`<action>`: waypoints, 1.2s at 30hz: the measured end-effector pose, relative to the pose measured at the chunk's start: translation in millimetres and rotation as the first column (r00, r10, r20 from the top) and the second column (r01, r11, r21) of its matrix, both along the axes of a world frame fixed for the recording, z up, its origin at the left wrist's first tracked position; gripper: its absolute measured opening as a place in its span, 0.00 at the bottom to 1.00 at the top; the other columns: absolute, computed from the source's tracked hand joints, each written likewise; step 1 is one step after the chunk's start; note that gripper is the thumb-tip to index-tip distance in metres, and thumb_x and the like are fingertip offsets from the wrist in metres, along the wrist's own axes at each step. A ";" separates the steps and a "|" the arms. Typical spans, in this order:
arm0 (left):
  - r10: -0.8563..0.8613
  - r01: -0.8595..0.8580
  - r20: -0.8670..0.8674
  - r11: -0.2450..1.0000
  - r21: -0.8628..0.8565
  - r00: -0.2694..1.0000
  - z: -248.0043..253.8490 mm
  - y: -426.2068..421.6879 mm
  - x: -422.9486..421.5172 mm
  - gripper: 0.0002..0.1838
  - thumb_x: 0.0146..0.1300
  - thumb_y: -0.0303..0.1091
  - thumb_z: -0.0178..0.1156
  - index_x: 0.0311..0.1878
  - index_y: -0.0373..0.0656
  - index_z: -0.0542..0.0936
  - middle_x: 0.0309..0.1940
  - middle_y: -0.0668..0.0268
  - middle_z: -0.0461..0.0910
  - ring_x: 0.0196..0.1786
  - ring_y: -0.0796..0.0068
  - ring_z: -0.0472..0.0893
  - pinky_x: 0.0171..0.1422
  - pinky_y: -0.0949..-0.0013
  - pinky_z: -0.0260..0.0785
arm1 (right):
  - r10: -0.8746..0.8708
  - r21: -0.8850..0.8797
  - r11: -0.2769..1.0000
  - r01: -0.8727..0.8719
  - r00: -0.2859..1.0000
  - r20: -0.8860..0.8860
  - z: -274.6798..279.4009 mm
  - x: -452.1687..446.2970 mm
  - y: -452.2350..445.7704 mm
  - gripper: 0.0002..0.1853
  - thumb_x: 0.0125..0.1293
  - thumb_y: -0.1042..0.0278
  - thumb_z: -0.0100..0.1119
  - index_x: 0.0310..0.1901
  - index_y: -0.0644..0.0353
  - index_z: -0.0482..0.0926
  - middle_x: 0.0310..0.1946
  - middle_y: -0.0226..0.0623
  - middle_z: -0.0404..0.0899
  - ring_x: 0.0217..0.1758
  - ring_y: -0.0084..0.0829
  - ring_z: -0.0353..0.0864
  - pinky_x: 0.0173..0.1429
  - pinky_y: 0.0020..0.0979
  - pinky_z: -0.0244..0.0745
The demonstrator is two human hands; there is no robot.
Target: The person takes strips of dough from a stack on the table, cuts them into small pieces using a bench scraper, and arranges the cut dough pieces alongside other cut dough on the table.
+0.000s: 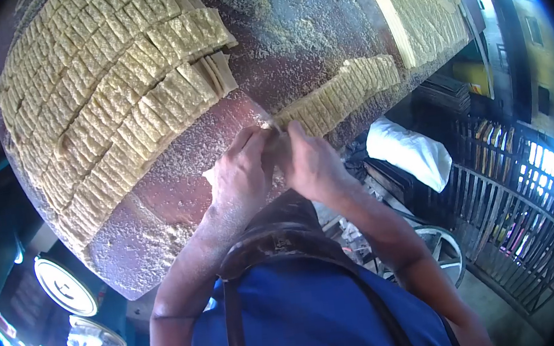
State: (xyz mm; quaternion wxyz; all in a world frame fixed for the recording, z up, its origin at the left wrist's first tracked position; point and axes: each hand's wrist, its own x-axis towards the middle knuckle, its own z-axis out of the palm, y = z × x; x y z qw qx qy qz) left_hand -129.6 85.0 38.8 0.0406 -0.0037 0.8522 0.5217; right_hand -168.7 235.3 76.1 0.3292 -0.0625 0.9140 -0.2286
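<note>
My left hand (239, 170) and my right hand (314, 163) meet at the near edge of a reddish-brown table (190, 185). The fingers of both are curled in and pressed together. A thin pale tip shows between them, but what they hold is hidden by the fingers and blur. Just beyond my right hand lies a short row of cut, crumb-coated dough strips (343, 95). To the left, several long rows of similar cut strips (114, 99) cover the table, with a few strips tilted at their right end.
Pale crumbs (295, 22) are scattered over the table. Long uncut-looking dough sheets (419, 16) lie at the far right. Beside the table are a white sack (410, 152), a metal wheel (437, 254), a barred railing (518, 215) and a round white lid (66, 286).
</note>
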 end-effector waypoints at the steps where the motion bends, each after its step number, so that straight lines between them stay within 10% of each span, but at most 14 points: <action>1: 0.012 -0.012 0.001 1.000 0.012 1.000 0.4 -1.4 0.1 0.16 0.57 0.21 0.66 0.50 0.38 0.81 0.47 0.57 0.83 0.42 0.58 0.89 0.43 0.61 0.83 | 0.024 -0.028 0.999 -0.024 1.000 0.001 3.7 0.3 7.5 0.16 0.67 0.68 0.59 0.48 0.66 0.65 0.25 0.61 0.80 0.34 0.63 0.84 0.41 0.56 0.79; 11: -0.028 0.028 0.052 1.000 0.002 0.998 3.0 -11.7 4.1 0.17 0.56 0.20 0.64 0.50 0.36 0.79 0.48 0.55 0.81 0.42 0.50 0.86 0.43 0.57 0.81 | 0.050 0.019 0.998 -0.052 0.996 0.075 72.1 31.4 11.3 0.17 0.70 0.66 0.57 0.50 0.68 0.65 0.24 0.61 0.79 0.31 0.65 0.82 0.37 0.58 0.77; 18: -0.002 0.002 0.045 1.000 -0.009 0.999 0.1 -11.2 7.0 0.14 0.56 0.20 0.65 0.47 0.37 0.82 0.45 0.56 0.83 0.42 0.53 0.87 0.43 0.60 0.81 | 0.032 -0.012 0.999 -0.034 0.996 -0.089 -9.5 14.1 -13.0 0.18 0.67 0.68 0.58 0.52 0.69 0.64 0.24 0.60 0.79 0.31 0.65 0.82 0.37 0.57 0.79; 25: 0.015 -0.008 0.082 0.997 -0.080 0.997 6.2 -19.9 14.2 0.19 0.55 0.20 0.65 0.52 0.38 0.81 0.48 0.57 0.82 0.43 0.57 0.88 0.45 0.60 0.81 | -0.064 -0.232 0.972 0.029 0.987 -0.146 46.3 31.9 3.1 0.17 0.70 0.67 0.57 0.52 0.68 0.65 0.23 0.60 0.79 0.30 0.62 0.83 0.34 0.55 0.78; 32: -0.027 0.028 0.016 0.999 -0.028 0.999 -1.0 -25.1 13.7 0.16 0.54 0.19 0.65 0.48 0.37 0.80 0.45 0.57 0.83 0.43 0.54 0.87 0.45 0.59 0.81 | 0.013 0.010 1.000 -0.014 0.998 0.061 64.7 45.2 -4.2 0.20 0.68 0.69 0.59 0.53 0.72 0.64 0.21 0.59 0.78 0.29 0.63 0.82 0.34 0.55 0.77; 36: -0.015 0.015 0.030 1.000 -0.006 0.999 -3.0 -22.9 17.6 0.15 0.55 0.19 0.66 0.47 0.36 0.81 0.45 0.57 0.83 0.44 0.53 0.87 0.45 0.59 0.81 | 0.000 -0.136 0.991 -0.004 1.000 -0.029 -6.0 37.0 -12.9 0.20 0.67 0.67 0.58 0.54 0.67 0.64 0.27 0.63 0.81 0.36 0.65 0.83 0.41 0.59 0.78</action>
